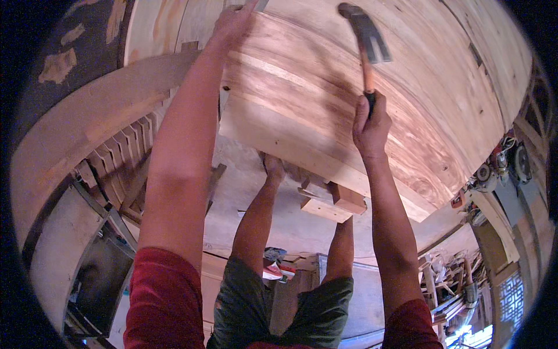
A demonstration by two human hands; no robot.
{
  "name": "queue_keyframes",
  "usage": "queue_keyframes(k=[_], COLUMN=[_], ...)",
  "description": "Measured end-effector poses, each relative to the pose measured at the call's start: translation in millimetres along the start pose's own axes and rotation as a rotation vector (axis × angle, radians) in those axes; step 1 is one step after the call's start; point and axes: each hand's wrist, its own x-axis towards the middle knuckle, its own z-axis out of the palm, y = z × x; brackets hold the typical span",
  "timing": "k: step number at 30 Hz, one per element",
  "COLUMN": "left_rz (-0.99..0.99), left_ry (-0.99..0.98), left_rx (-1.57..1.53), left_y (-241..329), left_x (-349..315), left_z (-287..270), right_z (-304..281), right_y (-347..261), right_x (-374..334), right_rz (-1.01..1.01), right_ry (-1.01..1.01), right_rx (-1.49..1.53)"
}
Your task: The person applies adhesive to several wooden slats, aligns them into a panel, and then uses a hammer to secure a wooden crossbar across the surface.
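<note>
My right hand (372, 125) grips a claw hammer (366, 52) by the dark end of its orange-brown handle. The hammer's metal head is raised over a wide wooden panel (279, 96) with striped grain, and its claw looks slightly blurred. Stretched far forward, my left hand (235, 24) rests at the panel's far left part, at the top of the picture. Its fingers are closed by a narrow greyish piece (261, 4), which is mostly cut off by the picture's edge. What exactly those fingers hold is hidden.
Wood blocks (334, 203) lie beneath the panel's near edge, by my feet. Slatted wooden pieces (125, 145) stand at left. At right are power tools (511, 163) and a heap of wood scraps (456, 279). A curved-looking board (99, 119) runs along the left.
</note>
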Motion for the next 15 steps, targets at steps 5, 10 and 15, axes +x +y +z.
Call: queue_keyframes(k=[5,10,15], left_rz=[0.276,0.278,0.539], left_ry=[-0.02,-0.007,0.126], left_rx=[0.259,0.273,0.076], left_y=[-59,-33,-5], left_x=[85,80,104], left_z=[-13,16,-1], right_z=[31,11,2], right_y=[-16,-7,-50], right_x=[11,26,72], right_rz=[-0.001,0.07,0.019], right_ry=[-0.253,-0.2,0.026], right_rx=[-0.116,-0.096,0.11])
